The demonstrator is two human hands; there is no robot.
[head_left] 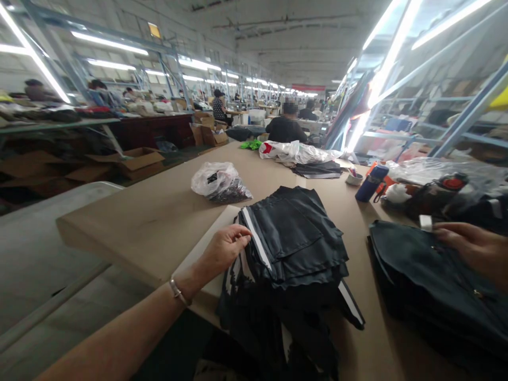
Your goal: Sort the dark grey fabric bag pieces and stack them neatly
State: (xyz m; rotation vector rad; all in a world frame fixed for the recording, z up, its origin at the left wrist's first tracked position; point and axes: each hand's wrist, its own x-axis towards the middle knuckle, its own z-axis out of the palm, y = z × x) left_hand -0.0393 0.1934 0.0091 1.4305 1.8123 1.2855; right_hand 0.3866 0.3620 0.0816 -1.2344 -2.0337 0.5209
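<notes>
A stack of black fabric panels [301, 227] lies in front of me, its near part hanging over the table edge. A pale grey strip [257, 239] runs along the top panel's left side. My left hand [228, 246] pinches that panel's edge beside the strip, thumb and forefinger together. At the right, a second pile of dark fabric pieces [424, 270] bears small metallic bits. Over its far edge is my right hand [472, 246], partly cut off by the frame, fingers closed at a small white tag [426, 223]. Its hold is slightly blurred.
A clear plastic bag [220, 182] of small dark pieces sits on the tan table [130, 222]. Farther back lie white plastic packaging [297, 153] and a green bundle [251, 144]. A blue bottle [372, 183] and small cup [354, 179] stand right. Co-workers sit beyond.
</notes>
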